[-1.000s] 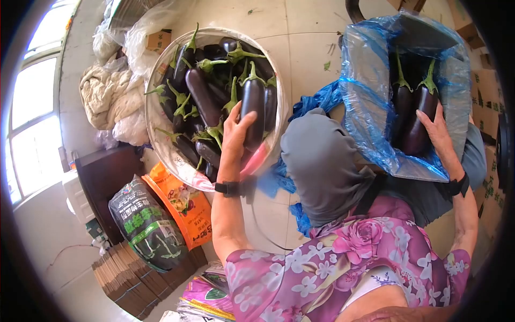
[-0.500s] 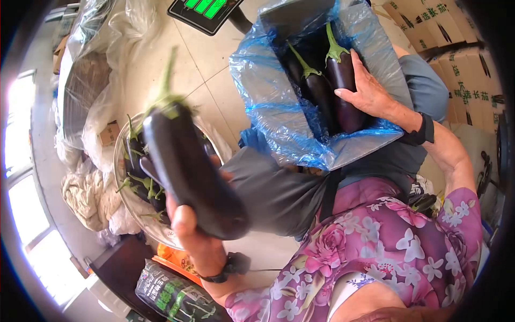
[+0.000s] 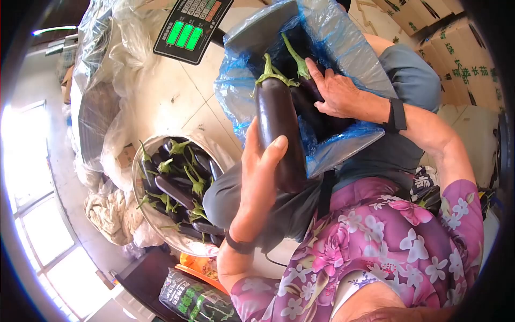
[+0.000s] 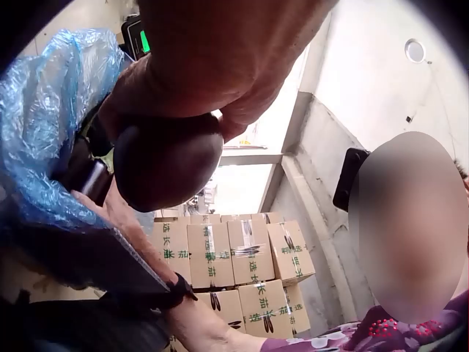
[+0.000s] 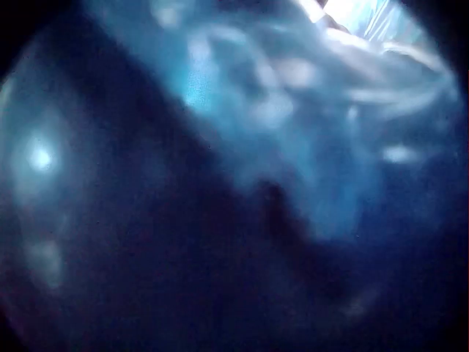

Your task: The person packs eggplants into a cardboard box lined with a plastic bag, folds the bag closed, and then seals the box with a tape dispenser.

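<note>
My left hand [image 3: 260,169] grips a large, dark purple eggplant [image 3: 279,129], thumb on its upper face, green stem pointing away. This eggplant overlaps the left side of a box lined with blue plastic [image 3: 236,80]. Its rounded end [image 4: 168,161] faces the left wrist camera. Inside the box, my right hand [image 3: 343,96] rests on another eggplant [image 3: 308,88], index finger extended near the stem and thumb apart from it. The lower part of the boxed eggplants is hidden under that hand. The right wrist view is dark and blurred, showing blue plastic [image 5: 293,132] close up.
A round, lined tub [image 3: 142,201] of several eggplants stands at the left. Beyond the box is a scale display [image 3: 185,35] with green lit panels. Printed cartons [image 3: 456,64] are stacked at the right. Clear plastic sheeting [image 3: 115,91] hangs at the left, and a knee [image 3: 225,196] juts beside the tub.
The left hand has lifted an eggplant out of the tub and carried it rightward to the box. The right hand has shifted left across the boxed eggplants. The head view has turned.
</note>
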